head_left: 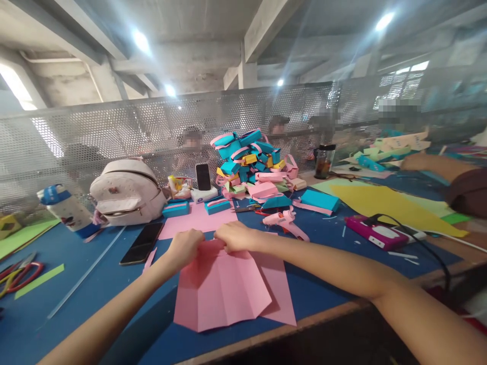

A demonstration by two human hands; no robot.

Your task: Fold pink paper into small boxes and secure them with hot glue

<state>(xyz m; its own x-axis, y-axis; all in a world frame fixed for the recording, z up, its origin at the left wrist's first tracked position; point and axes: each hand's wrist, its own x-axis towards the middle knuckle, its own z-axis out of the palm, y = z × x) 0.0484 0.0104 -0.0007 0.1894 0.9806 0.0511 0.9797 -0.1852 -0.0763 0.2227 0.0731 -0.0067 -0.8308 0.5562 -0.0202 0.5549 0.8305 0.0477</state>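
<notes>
Pinching the far edge of the creased pink paper [222, 294] with your left hand [186, 245] and right hand [235, 237], you have it partly over a flat pink sheet [279, 290] on the blue tabletop [95, 274], a pink glue gun [280, 220] beyond, piled paper boxes [262, 190] farther back.

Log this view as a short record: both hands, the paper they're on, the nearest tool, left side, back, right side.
Left hand: fingers curled on the far edge of the creased pink sheet
Right hand: curled on the same edge, beside the left
Paper beneath: flat pink sheet, showing to the right
Nearest tool: pink glue gun, beyond the right forearm
Left side: dark phone, lying flat
Back: pile of folded paper pieces
Right side: yellow sheet
</notes>
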